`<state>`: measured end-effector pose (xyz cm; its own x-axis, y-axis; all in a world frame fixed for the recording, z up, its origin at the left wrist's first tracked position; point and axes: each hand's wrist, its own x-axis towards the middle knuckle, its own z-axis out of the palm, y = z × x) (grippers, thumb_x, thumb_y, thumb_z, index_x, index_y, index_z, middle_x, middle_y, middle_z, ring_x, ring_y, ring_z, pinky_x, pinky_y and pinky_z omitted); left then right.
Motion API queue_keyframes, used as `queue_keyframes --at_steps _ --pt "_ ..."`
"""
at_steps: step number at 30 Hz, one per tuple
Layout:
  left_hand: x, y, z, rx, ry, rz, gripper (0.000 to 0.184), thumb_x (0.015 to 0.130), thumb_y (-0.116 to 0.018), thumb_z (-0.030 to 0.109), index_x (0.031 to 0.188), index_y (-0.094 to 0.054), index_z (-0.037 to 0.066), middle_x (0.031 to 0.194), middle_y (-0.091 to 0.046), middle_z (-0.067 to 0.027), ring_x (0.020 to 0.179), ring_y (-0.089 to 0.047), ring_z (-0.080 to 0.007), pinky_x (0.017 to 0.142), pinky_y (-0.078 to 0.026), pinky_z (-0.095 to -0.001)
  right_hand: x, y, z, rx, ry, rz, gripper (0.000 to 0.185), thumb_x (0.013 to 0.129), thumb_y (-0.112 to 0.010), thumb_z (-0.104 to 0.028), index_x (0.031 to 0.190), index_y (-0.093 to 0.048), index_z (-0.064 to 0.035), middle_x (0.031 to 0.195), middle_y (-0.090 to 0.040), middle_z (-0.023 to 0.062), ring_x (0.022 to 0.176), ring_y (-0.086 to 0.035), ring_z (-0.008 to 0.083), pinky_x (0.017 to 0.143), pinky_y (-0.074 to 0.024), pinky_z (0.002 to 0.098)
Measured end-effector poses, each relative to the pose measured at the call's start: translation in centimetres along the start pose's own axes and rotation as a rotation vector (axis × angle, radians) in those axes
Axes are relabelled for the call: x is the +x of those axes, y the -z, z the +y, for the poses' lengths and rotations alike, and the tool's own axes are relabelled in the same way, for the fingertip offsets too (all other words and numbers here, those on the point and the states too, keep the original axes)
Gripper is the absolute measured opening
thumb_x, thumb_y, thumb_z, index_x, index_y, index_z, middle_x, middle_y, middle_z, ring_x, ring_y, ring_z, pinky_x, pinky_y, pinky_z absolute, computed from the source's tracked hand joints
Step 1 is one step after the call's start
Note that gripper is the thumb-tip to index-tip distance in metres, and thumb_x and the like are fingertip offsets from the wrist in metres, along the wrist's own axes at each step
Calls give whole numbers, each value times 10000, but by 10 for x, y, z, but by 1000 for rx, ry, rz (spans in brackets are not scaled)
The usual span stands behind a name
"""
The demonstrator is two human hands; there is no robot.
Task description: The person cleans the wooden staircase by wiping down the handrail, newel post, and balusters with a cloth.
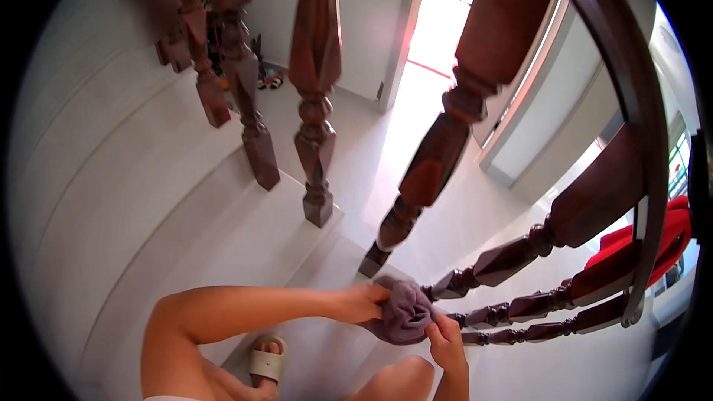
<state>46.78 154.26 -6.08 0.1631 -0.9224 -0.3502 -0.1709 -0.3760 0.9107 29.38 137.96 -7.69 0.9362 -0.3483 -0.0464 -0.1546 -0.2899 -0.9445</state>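
A bunched greyish-purple cloth (407, 313) is between my two hands, low in the middle of the view. My left hand (362, 303) grips its left side, with the fingertips partly hidden by the folds. On the lower right edge, my right hand (445, 336) pinches the cloth between thumb and fingers. Just beyond the cloth stand the lower ends of dark wooden balusters (475, 275); whether the cloth touches one I cannot tell.
Pale stair steps (148, 215) curve up at the left. A dark handrail (653, 119) arches on the right, with a red cloth (676, 234) by it. My sandalled foot (266, 362) rests on a step. A bright doorway (438, 22) lies beyond the balusters.
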Motion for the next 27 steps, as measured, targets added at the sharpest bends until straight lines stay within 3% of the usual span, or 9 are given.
queue_keyframes --at_steps 2,3,6,12,16,18,21,25,27 --pt "-57 39 29 139 -249 181 266 827 -507 56 1083 -565 9 1013 -599 -106 967 -553 -169 838 -440 -315 16 -27 -37 259 181 100 253 921 -456 -126 1066 -581 39 742 -540 -25 687 -443 64 610 -371 221" --pt "-86 52 45 -30 -300 315 250 845 -502 55 1084 -557 8 1010 -601 -94 954 -553 -153 829 -444 -308 26 -44 -50 443 240 161 283 937 -433 -138 1102 -561 53 749 -526 -45 694 -430 60 609 -354 221" --pt "-152 87 91 -268 -446 683 216 887 -492 63 1090 -538 4 1014 -603 -54 928 -549 -121 818 -448 -278 63 -94 -120 668 489 266 380 956 -399 -164 1258 -455 60 1021 -580 46 882 -491 90 793 -393 228" --pt "-176 189 159 -313 -737 1288 286 881 -483 92 1152 -531 14 1094 -582 -59 1031 -518 -146 902 -392 -271 171 -120 -288 410 713 428 432 985 -342 -216 1328 -371 45 1254 -492 147 1142 -459 216 983 -320 294" --pt "-167 263 237 -116 -1125 1362 387 899 -494 175 1257 -454 35 1234 -499 -106 1124 -480 -204 954 -365 -318 239 -101 -378 498 797 489 454 973 -401 -323 1252 -479 28 1172 -562 120 1100 -496 199 967 -332 278" --pt "-164 272 282 -291 -974 1452 480 920 -457 316 1288 -412 12 1285 -457 -149 1160 -467 -244 953 -393 -355 266 -89 -419 263 1081 577 521 915 -513 -376 1223 -494 44 1155 -572 119 1078 -517 204 952 -363 284" --pt "-161 294 323 -245 -741 1157 597 919 -392 451 1278 -406 -27 1268 -468 -188 1180 -464 -282 936 -425 -386 262 -57 -463 54 1060 364 570 787 -666 -378 1162 -560 38 1105 -613 158 1025 -576 247 908 -423 320" --pt "-156 295 333 -260 -736 939 613 940 -310 471 1283 -396 -30 1225 -508 -167 1164 -481 -247 934 -428 -348 279 -58 -473 255 971 363 588 748 -695 -409 1127 -578 25 1127 -601 175 1045 -582 272 881 -440 334" --pt "-138 302 316 -133 -961 922 535 954 -331 408 1279 -405 -10 1223 -510 -143 1151 -481 -224 955 -400 -321 279 -70 -467 296 973 513 609 769 -674 -413 1175 -537 19 1169 -567 186 1077 -563 279 888 -433 340"
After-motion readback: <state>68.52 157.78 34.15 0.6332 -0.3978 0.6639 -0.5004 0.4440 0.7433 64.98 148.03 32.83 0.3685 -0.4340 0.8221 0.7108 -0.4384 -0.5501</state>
